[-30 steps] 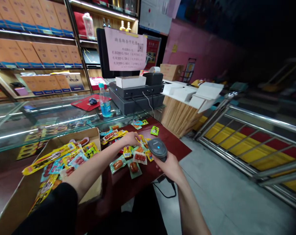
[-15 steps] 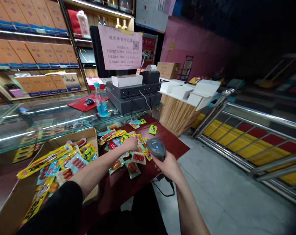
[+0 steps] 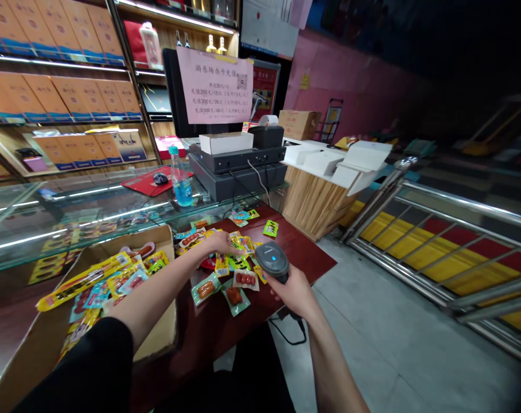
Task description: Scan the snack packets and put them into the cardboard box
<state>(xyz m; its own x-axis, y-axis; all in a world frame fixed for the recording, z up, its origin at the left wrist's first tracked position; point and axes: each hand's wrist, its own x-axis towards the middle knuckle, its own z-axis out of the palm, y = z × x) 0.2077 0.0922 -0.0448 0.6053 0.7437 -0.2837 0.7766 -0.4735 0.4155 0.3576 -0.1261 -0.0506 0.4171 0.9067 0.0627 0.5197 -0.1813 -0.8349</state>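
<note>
My right hand (image 3: 295, 291) is wrapped around the handle of a dark grey barcode scanner (image 3: 269, 259), whose head shows a blue light. My left hand (image 3: 221, 242) is over a pile of small snack packets (image 3: 238, 263) on the dark red table. Its fingers are drawn together, pointing right. A yellow packet lies by the fingertips, but what they hold is hidden. Nearer to me are sausage packets (image 3: 206, 288), a brown-filled packet (image 3: 234, 297) and one with red pieces (image 3: 245, 279). Under my left forearm, an open cardboard box (image 3: 168, 321) holds more packets.
A green packet (image 3: 271, 228) sits apart on the table (image 3: 307, 252). Behind are a glass counter (image 3: 101, 206), a blue drink bottle (image 3: 182, 186), a mouse (image 3: 160, 179) and a cash drawer (image 3: 238, 179). A metal railing (image 3: 436, 287) stands to the right.
My left hand has shifted back and left over the pile, uncovering packets where it was. The scanner stays in my right hand, nearly in place. The view has shifted slightly.
</note>
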